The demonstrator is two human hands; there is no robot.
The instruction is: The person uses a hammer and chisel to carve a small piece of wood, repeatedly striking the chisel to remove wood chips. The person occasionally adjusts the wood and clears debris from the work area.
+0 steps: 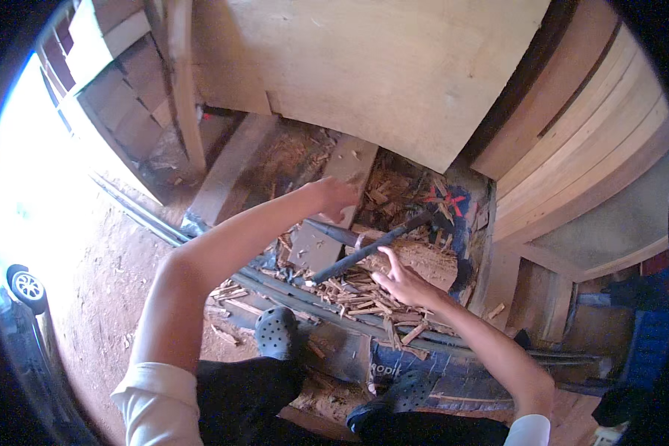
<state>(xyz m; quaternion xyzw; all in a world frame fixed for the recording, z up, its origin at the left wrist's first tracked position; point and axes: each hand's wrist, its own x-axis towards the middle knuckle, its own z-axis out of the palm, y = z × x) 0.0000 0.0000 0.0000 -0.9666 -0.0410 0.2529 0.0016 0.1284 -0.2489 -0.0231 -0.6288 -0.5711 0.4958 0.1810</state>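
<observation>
My left hand (334, 198) hangs over a grey board, slightly blurred, its fingers loosely bent and apart with nothing seen in them. Just below it lies a dark tapered tool (333, 232) with a light band near one end. Crossing close by is a long dark bar (372, 253), resting slantwise over a wood block (416, 262). My right hand (403, 282) is open beside the bar, index finger stretched out; I see no grip on it. Split wood chips (360, 293) lie heaped under and around the right hand.
A big plywood sheet (349, 67) stands ahead. Curved wooden boards (587, 149) rise at the right, near a blue crate (647, 353). Dark pipes or strips (275, 286) run across before my clog-clad feet (277, 332). A wheeled vehicle (28, 288) is at the far left.
</observation>
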